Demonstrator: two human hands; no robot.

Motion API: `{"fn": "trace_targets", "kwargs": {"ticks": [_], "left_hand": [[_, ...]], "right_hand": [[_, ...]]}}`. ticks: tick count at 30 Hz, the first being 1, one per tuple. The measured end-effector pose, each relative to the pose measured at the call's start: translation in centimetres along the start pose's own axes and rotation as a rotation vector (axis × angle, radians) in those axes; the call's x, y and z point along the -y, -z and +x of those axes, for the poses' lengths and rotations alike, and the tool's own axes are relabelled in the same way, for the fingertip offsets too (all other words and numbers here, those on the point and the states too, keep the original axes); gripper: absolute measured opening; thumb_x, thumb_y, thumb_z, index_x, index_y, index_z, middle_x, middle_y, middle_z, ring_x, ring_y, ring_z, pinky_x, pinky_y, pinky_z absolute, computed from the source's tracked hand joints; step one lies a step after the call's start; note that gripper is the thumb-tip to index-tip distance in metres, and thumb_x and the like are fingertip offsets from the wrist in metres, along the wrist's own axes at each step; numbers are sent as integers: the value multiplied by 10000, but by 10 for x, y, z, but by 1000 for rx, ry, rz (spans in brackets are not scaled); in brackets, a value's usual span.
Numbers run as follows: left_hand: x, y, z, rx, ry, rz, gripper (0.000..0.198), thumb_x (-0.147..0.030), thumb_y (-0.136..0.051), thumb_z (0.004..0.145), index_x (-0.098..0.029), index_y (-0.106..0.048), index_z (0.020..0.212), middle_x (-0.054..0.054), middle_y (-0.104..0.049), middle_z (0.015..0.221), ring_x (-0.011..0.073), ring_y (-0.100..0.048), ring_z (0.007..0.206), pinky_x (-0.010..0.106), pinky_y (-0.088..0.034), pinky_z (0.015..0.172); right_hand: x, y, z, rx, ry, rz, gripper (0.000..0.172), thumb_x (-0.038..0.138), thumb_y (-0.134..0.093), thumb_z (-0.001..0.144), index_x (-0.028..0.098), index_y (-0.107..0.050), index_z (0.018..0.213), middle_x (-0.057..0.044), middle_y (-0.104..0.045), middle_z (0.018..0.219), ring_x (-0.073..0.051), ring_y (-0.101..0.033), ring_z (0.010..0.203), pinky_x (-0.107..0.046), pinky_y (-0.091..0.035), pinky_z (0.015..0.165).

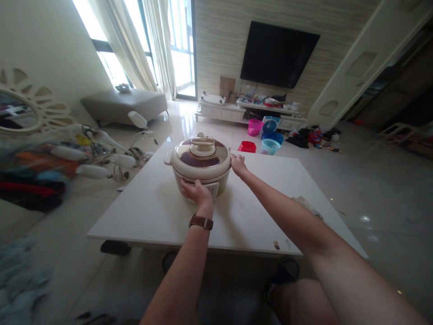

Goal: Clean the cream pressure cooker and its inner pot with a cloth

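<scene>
A beige electric cooker (201,169) stands on a white table (142,212). Its brown see-through lid (216,159) is on, topped by a beige handle. Against the cooker's front wall, beside a light panel or label (213,190), my left hand (196,192) rests with its fingers stretched out. My right hand (239,165) is closed around the right side of the cooker, where its side handle is mostly hidden. The left side handle (168,158) shows, with no hand on it. A brown watch strap (201,222) circles my left wrist.
A small flat packet (307,206) lies on the table's right side, partly behind my right forearm. Stickers (276,245) mark its near edge. Beyond stand a pink basket (255,127), a red basin (246,146) and a blue basket (269,146). A white-armed lamp (93,170) lies left.
</scene>
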State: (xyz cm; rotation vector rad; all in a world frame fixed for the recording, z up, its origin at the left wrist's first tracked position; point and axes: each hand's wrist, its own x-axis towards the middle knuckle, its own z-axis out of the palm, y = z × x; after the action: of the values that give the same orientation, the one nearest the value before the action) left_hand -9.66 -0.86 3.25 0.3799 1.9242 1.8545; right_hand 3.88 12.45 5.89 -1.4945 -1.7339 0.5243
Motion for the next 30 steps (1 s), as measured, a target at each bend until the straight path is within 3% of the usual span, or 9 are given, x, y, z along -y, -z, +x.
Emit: {"fn": "trace_targets", "kwargs": {"ticks": [1,2,5,8,10,14,23,30], "left_hand": [[0,0,1,7,-6,11,743,-190,-542,879,-216,-382,1604,174,-453,1636,315,-351,1597,509,-245,1328],[0,1,2,16,-12,19,746,-198,-541,881,-205,-380,1610,177,-450,1644,313,-346,1600,503,-243,1329],[-1,3,0,39,-24,25,762,-207,-540,878,-162,-376,1621,186,-439,1664,304,-340,1604,475,-246,1330],[-4,5,-3,55,-32,41,776,-201,-544,876,-128,-374,1629,192,-422,1683,301,-316,1618,456,-236,1336],[-7,6,-4,62,-16,64,786,-203,-555,878,-112,-367,1636,198,-408,1694,305,-295,1628,451,-218,1342],[-9,10,-3,108,23,99,818,-217,-573,894,-107,-319,1664,200,-359,1725,310,-253,1645,453,-186,1350],[-7,13,10,147,34,63,798,-231,-563,921,-147,-310,1674,186,-314,1743,291,-232,1655,437,-197,1350],[0,13,26,135,-2,34,758,-243,-567,935,-214,-346,1659,141,-318,1749,275,-236,1655,438,-184,1358]], "right_hand": [[15,2,2,-33,34,-32,468,422,-389,1024,218,-559,1408,-176,-574,1438,-316,-490,1423,-545,-398,1215],[32,4,5,-58,163,-127,503,431,-424,1022,183,-533,1445,-196,-530,1509,-323,-441,1471,-535,-358,1245],[91,3,11,94,527,-389,498,453,-449,1053,174,-534,1457,-188,-563,1509,-327,-468,1447,-518,-349,1244],[140,-7,21,285,566,-620,493,485,-388,1095,159,-574,1414,-214,-627,1429,-360,-580,1327,-534,-448,1135],[158,-15,28,371,558,-724,523,500,-349,1108,145,-578,1417,-226,-623,1446,-375,-602,1320,-523,-477,1099],[166,-25,37,444,533,-814,577,544,-332,1109,146,-548,1466,-226,-637,1454,-371,-635,1318,-499,-496,1082],[169,-37,36,365,386,-703,607,633,-392,1077,182,-603,1425,-213,-670,1412,-367,-640,1302,-510,-473,1115],[182,-53,41,339,235,-723,601,553,-380,1098,128,-588,1469,-235,-662,1423,-378,-621,1334,-508,-469,1110]]}}
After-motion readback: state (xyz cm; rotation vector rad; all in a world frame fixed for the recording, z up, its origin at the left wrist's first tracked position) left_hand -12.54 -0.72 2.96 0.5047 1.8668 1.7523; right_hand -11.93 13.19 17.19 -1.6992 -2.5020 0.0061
